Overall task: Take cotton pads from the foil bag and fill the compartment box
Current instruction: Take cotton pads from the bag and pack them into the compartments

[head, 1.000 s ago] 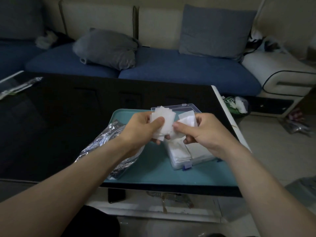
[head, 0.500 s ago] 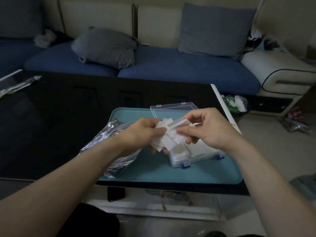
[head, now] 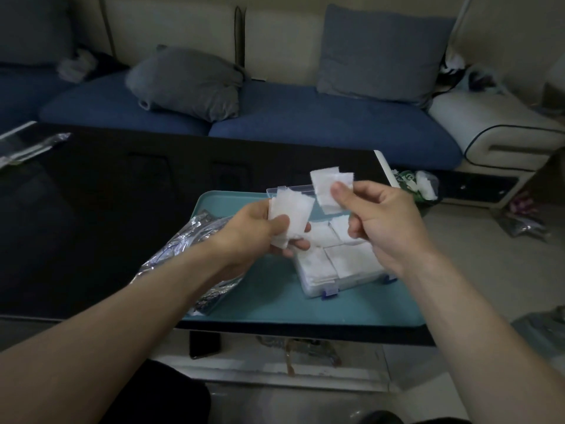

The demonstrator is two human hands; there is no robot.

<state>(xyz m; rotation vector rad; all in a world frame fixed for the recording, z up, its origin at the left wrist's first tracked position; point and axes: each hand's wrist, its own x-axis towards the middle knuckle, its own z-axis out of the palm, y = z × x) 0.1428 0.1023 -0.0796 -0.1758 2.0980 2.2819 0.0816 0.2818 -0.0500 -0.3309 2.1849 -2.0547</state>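
Holding a small stack of cotton pads (head: 290,214) in my left hand (head: 256,231), I am pinching it between thumb and curled fingers above the near left corner of the box (head: 333,264). My right hand (head: 379,221) is pinching a couple of separate pads (head: 328,188) between thumb and forefinger, raised higher, over the box's far side and apart from the stack. The clear box is lying open on the teal tray (head: 275,307), its compartments showing white pads, its lid (head: 290,191) tipped back behind my hands. The foil bag (head: 180,255) is lying crumpled on the tray's left edge, under my left wrist.
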